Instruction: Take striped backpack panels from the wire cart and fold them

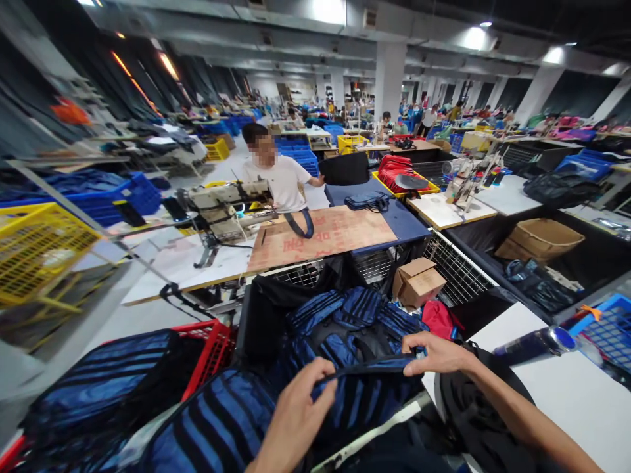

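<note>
A blue fabric piece with black stripes [362, 394] hangs between my two hands, its dark upper edge stretched from one to the other. My left hand [303, 407] pinches that edge at its left end, with thumb and fingers around it. At the right end, my right hand [431, 355] grips the same edge between thumb and forefinger. Just beyond the held piece, a dark bin holds a heap of similar striped blue pieces [359, 305]. Another striped blue piece [211, 420] lies left of my left hand.
A red crate [211, 355] with striped pieces stands at the left. Ahead, a person [283, 177] sits by a sewing machine [229, 207] and a cardboard-topped table [320, 240]. A small carton [419, 282], a dark bottle [535, 345] and a white tabletop [562, 401] are to the right.
</note>
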`<action>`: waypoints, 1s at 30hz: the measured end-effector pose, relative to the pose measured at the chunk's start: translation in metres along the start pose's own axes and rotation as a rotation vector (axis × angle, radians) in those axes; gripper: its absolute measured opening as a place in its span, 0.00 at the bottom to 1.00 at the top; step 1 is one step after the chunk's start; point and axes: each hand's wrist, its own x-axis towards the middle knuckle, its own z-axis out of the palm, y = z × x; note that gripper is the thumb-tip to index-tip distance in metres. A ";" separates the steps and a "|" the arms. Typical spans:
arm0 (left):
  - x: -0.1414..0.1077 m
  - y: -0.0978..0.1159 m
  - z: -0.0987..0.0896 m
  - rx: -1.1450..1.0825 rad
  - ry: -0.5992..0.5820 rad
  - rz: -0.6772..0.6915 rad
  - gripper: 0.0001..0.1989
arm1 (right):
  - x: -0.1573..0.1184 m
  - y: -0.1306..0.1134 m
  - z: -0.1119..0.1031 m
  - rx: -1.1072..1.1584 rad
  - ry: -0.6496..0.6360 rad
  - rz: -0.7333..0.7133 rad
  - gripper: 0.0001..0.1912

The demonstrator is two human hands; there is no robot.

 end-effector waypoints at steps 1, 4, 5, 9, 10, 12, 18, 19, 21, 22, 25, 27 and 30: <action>0.005 -0.013 -0.007 0.111 0.096 0.081 0.06 | -0.002 -0.003 0.004 0.038 -0.021 0.002 0.29; 0.021 -0.048 -0.022 0.500 0.348 0.429 0.05 | 0.000 -0.019 0.013 0.075 -0.054 -0.032 0.27; 0.026 -0.056 -0.024 0.630 0.406 0.544 0.07 | 0.003 -0.024 0.015 0.039 -0.039 -0.050 0.24; 0.038 -0.068 -0.019 0.941 0.485 0.769 0.14 | 0.022 -0.021 0.013 -0.445 0.263 -0.220 0.10; 0.040 -0.067 -0.016 0.969 0.483 0.777 0.16 | 0.026 -0.016 0.011 -0.611 0.374 -0.265 0.07; 0.044 -0.064 -0.013 1.003 0.502 0.777 0.19 | 0.034 -0.003 0.003 -0.907 0.579 -0.331 0.07; 0.055 -0.041 -0.032 1.021 0.591 0.817 0.18 | 0.036 -0.002 -0.024 -1.193 0.829 -0.455 0.10; 0.055 -0.034 -0.034 1.013 0.609 0.835 0.17 | 0.035 -0.011 -0.024 -1.174 0.850 -0.455 0.10; 0.053 -0.016 -0.033 0.998 0.626 0.879 0.14 | 0.036 -0.032 -0.013 -1.119 0.837 -0.487 0.15; 0.051 -0.007 -0.029 0.990 0.617 0.909 0.13 | 0.037 -0.042 -0.005 -1.093 0.796 -0.522 0.19; 0.045 0.017 -0.011 0.929 0.560 1.010 0.11 | 0.043 -0.067 0.026 -1.059 0.575 -0.643 0.21; 0.043 0.024 -0.002 0.840 0.540 0.970 0.12 | 0.044 -0.074 0.040 -1.041 0.482 -0.678 0.21; 0.041 0.020 -0.002 0.547 0.431 0.688 0.11 | 0.041 -0.074 0.041 -0.986 0.501 -0.687 0.25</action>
